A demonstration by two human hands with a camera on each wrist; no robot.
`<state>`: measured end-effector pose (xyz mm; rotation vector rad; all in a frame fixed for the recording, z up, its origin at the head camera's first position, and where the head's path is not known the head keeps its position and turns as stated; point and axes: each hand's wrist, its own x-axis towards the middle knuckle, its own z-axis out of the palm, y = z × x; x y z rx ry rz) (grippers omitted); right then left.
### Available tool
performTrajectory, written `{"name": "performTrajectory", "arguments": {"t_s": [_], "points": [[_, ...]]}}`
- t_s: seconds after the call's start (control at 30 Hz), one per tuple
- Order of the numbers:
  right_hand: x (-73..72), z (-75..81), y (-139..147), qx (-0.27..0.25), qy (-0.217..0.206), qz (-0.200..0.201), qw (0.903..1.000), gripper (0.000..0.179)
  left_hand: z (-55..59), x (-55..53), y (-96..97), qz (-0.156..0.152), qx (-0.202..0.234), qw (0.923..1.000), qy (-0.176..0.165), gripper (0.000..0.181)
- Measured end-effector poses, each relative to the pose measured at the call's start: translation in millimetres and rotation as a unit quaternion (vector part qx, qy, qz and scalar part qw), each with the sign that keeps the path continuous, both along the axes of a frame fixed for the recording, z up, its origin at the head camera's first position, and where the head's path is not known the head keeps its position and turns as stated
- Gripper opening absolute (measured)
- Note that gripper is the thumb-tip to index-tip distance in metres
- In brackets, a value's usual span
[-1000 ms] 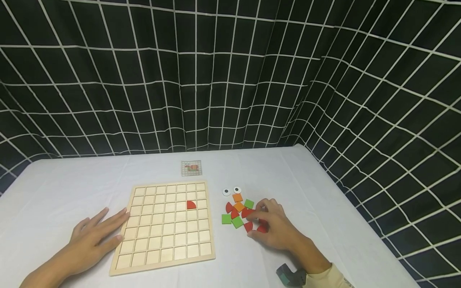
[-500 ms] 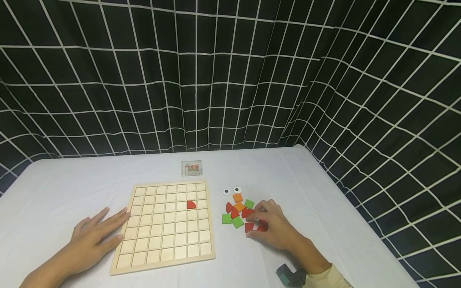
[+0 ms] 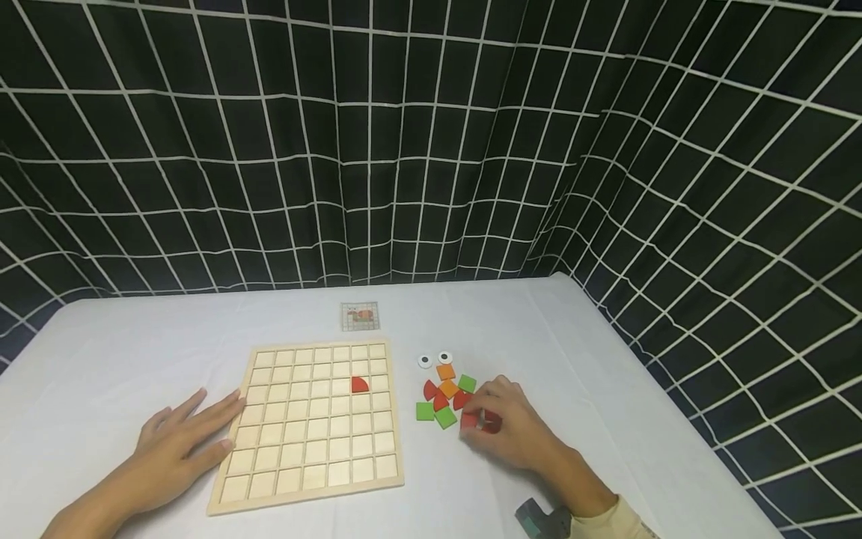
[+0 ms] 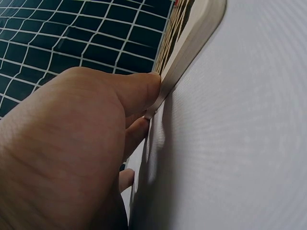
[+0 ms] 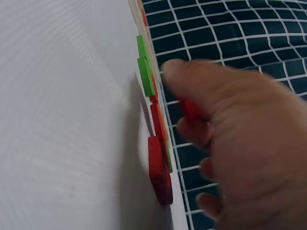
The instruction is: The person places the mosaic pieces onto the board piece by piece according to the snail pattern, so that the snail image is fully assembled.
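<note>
My right hand [image 3: 508, 423] pinches a red quarter-circle tile [image 3: 469, 421] between thumb and fingertips, just above the white tabletop. In the right wrist view this tile [image 5: 193, 110] shows between thumb and forefinger, with another red tile [image 5: 159, 170] lying on the cloth below. My left hand [image 3: 178, 449] lies with its fingers extended, fingertips and thumb touching the left edge of the wooden grid board [image 3: 306, 419]. One red quarter-circle piece [image 3: 360, 385] sits in a cell at the board's upper right. The left wrist view shows the thumb [image 4: 141, 91] against the board's rim [image 4: 192, 43].
Left of my right hand lie green squares [image 3: 425, 412], orange squares [image 3: 446, 371], red tiles [image 3: 431, 389] and two white eye discs [image 3: 445, 358]. A small picture card [image 3: 360, 317] lies behind the board. A dark device [image 3: 539, 518] is by the right wrist.
A red quarter-circle tile beside the right thumb has turned and come up off the table in the fingertips. The left hand stays at the board's edge.
</note>
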<state>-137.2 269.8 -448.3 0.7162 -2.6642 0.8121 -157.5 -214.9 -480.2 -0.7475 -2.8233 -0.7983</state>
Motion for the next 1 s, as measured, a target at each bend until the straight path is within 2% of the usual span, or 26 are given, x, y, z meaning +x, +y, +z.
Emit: {"name": "performTrajectory", "arguments": {"t_s": [0.13, 0.33, 0.47, 0.6, 0.8, 1.0], "points": [[-1.7, 0.9, -4, -0.027, 0.039, 0.024, 0.9986, 0.025, -1.2, 2.5, 0.8, 0.005, -0.003, 0.9999, -0.009, 0.053], [-7.1, 9.6, -24, -0.065, 0.069, 0.07, 0.993, 0.022, -1.4, 3.6, 1.9, 0.01, -0.005, 0.9998, -0.014, 0.053], [-14.7, 14.1, -41, -0.08, 0.078, 0.093, 0.9893, 0.023, -1.2, 3.8, 2.5, 0.006, 0.002, 0.9999, -0.013, 0.052], [-21.5, 17.6, -57, -0.078, 0.078, 0.098, 0.989, 0.02, -0.9, 4.4, 1.8, 0.001, 0.008, 1.0, 0.001, 0.05], [-30.7, 21.7, -78, -0.079, 0.068, 0.103, 0.9892, 0.017, 1.7, 3.7, 0.0, 0.002, 0.007, 1.0, -0.001, 0.05], [-39.6, 23.9, -99, -0.095, 0.084, 0.119, 0.9848, 0.015, 5.5, 1.7, -0.7, 0.005, 0.005, 1.0, -0.002, 0.05]]}}
